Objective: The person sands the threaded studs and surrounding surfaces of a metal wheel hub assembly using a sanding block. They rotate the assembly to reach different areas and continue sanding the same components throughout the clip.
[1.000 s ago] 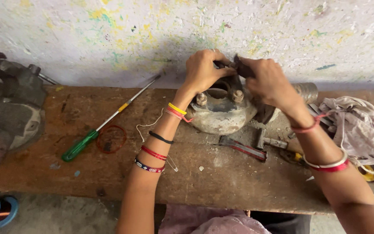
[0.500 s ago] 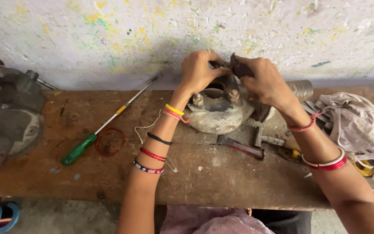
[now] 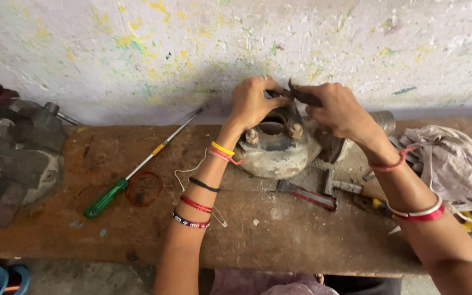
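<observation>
Both hands are up top of the one grimy metal housing (image 3: 277, 147) on the bench (image 3: 258, 240): left hand (image 3: 255, 101) and right hand (image 3: 334, 109) together, pinching one dark tool (image 3: 301, 94). One green screwdriver (image 3: 137, 166) left of it, one rag (image 3: 449, 169) right.

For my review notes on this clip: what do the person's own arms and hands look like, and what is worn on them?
Both arms are bare, no sleeves or gloves. The left hand has yellow and red bands at the wrist, then a thin black band, a red one and a dark beaded bracelet up the forearm. The right hand has a red thread at the wrist and a red-and-white bangle further up.
</observation>
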